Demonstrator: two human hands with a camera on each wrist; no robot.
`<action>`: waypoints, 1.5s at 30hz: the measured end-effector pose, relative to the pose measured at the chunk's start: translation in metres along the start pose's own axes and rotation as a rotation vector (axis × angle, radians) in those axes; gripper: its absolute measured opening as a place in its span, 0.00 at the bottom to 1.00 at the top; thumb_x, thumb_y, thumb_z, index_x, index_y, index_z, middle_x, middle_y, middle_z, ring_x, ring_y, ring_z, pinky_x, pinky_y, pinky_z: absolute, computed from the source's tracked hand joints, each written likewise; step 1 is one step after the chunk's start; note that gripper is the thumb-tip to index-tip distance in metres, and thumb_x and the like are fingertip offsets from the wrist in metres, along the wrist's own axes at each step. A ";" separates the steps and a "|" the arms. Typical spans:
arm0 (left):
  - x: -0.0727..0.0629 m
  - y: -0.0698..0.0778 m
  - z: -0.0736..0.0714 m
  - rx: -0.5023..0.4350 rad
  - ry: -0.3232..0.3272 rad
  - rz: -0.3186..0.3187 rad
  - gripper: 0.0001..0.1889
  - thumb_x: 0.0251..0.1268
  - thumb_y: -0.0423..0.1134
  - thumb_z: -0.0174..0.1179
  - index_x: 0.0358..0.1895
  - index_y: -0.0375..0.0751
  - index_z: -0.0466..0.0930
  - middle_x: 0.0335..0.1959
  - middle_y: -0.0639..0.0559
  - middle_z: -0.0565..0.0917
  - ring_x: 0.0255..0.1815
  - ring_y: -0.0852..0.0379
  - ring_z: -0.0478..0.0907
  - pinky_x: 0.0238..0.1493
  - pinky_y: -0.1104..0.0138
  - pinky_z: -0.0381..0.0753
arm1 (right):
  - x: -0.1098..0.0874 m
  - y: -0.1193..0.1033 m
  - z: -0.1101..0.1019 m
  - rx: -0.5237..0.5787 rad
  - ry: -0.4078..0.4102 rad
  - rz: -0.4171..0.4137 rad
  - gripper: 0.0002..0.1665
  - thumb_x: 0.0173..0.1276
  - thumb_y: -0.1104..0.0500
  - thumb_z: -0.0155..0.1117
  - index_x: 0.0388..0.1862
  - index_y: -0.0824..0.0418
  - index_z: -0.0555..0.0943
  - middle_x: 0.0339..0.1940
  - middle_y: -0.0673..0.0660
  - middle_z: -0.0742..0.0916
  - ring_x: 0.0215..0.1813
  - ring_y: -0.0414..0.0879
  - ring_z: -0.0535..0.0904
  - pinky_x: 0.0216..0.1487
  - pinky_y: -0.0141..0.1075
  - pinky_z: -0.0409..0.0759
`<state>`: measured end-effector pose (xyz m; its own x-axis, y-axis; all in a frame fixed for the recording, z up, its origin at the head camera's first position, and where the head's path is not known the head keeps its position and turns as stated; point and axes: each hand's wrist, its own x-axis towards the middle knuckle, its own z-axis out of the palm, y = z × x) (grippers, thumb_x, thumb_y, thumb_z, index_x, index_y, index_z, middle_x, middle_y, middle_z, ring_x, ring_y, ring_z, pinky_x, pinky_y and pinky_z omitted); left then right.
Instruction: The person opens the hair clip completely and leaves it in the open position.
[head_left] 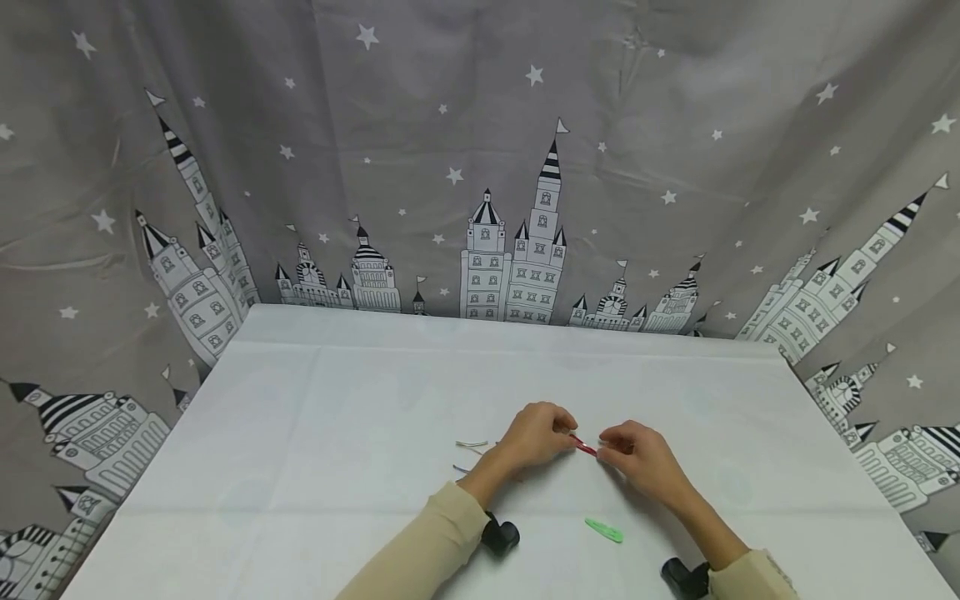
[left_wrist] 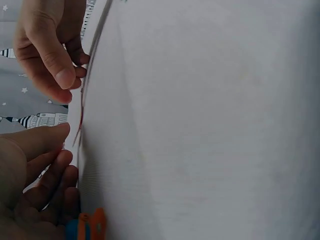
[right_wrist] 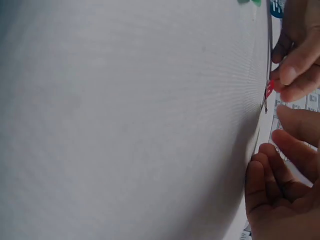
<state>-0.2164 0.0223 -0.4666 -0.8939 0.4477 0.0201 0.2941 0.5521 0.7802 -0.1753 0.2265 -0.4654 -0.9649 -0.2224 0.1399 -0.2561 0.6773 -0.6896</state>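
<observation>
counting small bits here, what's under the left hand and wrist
A few thin strips show on the white table, beside the wrist of the left hand. The surface directly beneath is covered, so whether more strips lie there cannot be seen.

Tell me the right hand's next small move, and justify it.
Probably, the right hand should pinch the free end of the red clip: the left hand pinches the opposite end, the free end points toward the right hand, and that hand's grip is open beside it.
</observation>
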 end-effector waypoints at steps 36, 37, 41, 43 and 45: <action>0.002 -0.001 0.009 0.113 0.037 0.020 0.07 0.58 0.32 0.70 0.40 0.41 0.87 0.33 0.58 0.82 0.36 0.64 0.76 0.43 0.70 0.75 | 0.000 0.004 0.010 -0.058 0.025 0.026 0.02 0.60 0.65 0.73 0.30 0.61 0.86 0.29 0.48 0.79 0.33 0.42 0.73 0.37 0.36 0.73; 0.002 0.000 0.010 0.121 0.033 0.027 0.07 0.58 0.33 0.70 0.41 0.41 0.87 0.33 0.58 0.82 0.37 0.64 0.76 0.43 0.70 0.75 | -0.001 0.004 0.009 -0.058 0.028 0.030 0.03 0.60 0.65 0.73 0.30 0.61 0.86 0.29 0.48 0.79 0.33 0.42 0.73 0.37 0.36 0.73; 0.002 0.001 0.012 0.153 0.027 0.041 0.07 0.59 0.34 0.70 0.41 0.41 0.88 0.34 0.57 0.82 0.37 0.63 0.76 0.44 0.70 0.75 | -0.003 0.005 0.007 -0.043 0.035 0.036 0.04 0.59 0.67 0.73 0.30 0.60 0.86 0.29 0.48 0.78 0.33 0.42 0.73 0.36 0.36 0.72; 0.001 0.001 0.011 0.168 0.031 0.039 0.07 0.59 0.34 0.70 0.41 0.42 0.88 0.34 0.58 0.82 0.37 0.63 0.76 0.44 0.70 0.75 | -0.003 0.005 0.009 -0.035 0.033 0.027 0.04 0.59 0.68 0.72 0.30 0.60 0.86 0.29 0.48 0.78 0.32 0.42 0.72 0.36 0.35 0.72; 0.001 -0.001 0.010 0.181 0.035 0.033 0.07 0.59 0.34 0.70 0.40 0.43 0.88 0.33 0.58 0.82 0.37 0.63 0.76 0.44 0.70 0.75 | -0.001 0.005 0.011 -0.029 0.030 0.016 0.04 0.59 0.68 0.72 0.30 0.60 0.86 0.29 0.48 0.78 0.33 0.42 0.72 0.36 0.35 0.72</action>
<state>-0.2136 0.0295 -0.4735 -0.8931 0.4446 0.0683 0.3768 0.6564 0.6536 -0.1749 0.2226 -0.4767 -0.9702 -0.1901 0.1504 -0.2414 0.7009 -0.6711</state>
